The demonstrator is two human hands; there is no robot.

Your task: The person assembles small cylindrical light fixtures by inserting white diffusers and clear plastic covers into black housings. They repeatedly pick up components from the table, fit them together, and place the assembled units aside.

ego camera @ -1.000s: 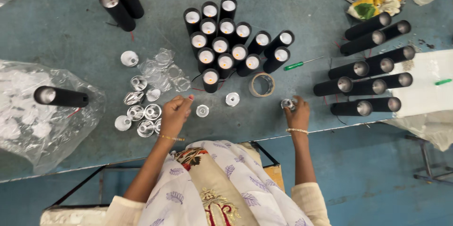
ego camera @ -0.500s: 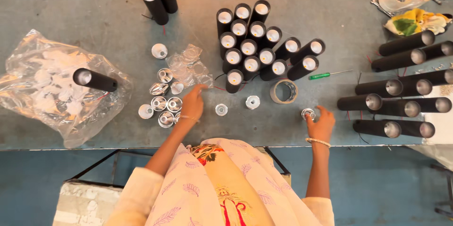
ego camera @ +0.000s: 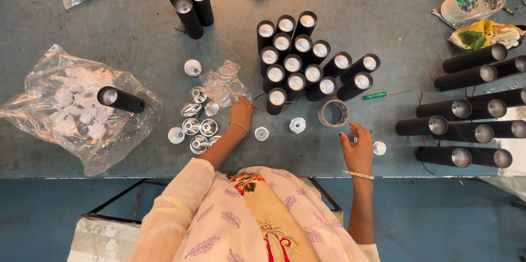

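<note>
Left-centre of frame, approx. a dozen loose silver reflector cups (ego camera: 197,126) lie unfitted, while the centre cluster of upright black lamp tubes (ego camera: 298,65) looks fitted w/ white-lit ends; more tubes lie at far right. Left hand (ego camera: 240,113) rests fingers-down beside the cups, gripping nothing visible. Right hand (ego camera: 359,151), lower right of centre, curls loosely round a small silver part (ego camera: 355,140).

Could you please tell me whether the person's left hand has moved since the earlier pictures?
Yes. The left hand has reached farther away from the person: once level with the small white cap, it is now beyond it, by the clear wrappers.
</note>
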